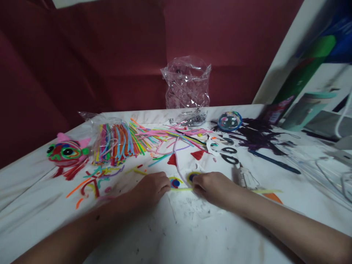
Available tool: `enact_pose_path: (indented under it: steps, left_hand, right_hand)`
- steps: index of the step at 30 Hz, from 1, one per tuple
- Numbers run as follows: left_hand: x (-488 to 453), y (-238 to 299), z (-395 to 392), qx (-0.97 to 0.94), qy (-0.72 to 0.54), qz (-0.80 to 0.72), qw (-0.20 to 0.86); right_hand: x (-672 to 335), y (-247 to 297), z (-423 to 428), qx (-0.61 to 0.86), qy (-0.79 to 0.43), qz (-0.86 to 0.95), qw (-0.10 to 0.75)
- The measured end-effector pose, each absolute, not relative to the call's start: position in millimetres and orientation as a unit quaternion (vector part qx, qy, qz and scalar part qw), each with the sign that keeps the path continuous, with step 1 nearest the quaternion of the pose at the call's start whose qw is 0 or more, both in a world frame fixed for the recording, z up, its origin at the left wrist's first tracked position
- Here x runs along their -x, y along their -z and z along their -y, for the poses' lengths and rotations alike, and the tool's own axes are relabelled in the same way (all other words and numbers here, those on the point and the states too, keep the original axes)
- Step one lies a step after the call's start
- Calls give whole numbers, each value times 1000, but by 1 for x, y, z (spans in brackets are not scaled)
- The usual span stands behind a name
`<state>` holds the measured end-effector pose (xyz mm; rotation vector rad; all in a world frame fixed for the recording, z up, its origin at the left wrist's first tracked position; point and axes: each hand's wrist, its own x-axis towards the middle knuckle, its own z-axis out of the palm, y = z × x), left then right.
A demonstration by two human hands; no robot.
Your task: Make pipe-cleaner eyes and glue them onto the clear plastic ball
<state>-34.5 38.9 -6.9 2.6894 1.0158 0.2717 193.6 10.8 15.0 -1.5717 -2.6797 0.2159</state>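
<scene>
In the head view, the left hand and right hand both seem to pinch a yellow strip, which runs between them beside a coiled disc on the table. An uneven pull could bend the strip or nudge the disc; a sideways elbow swing could knock the glue gun near the right forearm.

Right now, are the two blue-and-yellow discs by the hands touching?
Apart: the head view shows white surface between the left disc and the right disc, partly covered by the right hand.
</scene>
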Motion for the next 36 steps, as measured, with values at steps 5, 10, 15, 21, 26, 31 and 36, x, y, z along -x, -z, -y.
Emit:
enact_pose_path:
  steps: [5, 10, 15, 21, 26, 31, 36]
  left_hand:
    - [38, 12, -39, -925, -135, -328, 135]
    - [37, 15, -32, -955, -157, -239, 83]
    - [32, 21, -26, -974, -153, -169, 10]
    - [35, 25, -26, -968, -174, -180, 7]
    - [36, 27, -26, -968, -170, -182, 18]
    - [38, 24, -27, -962, -182, -197, 51]
    - [40, 20, -31, -921, -270, -264, 90]
  right_hand:
    - [-195, -15, -8, 391, -133, 906, 94]
    - [-198, -15, -17, 455, -79, 873, 157]
    - [-182, -17, -24, 489, -81, 865, 73]
    - [-163, -19, -38, 547, -113, 826, 78]
    - [-150, -31, -79, 554, -164, 802, 149]
    - [-133, -43, -88, 494, -209, 825, 179]
    - [-151, -40, -29, 470, -180, 832, 233]
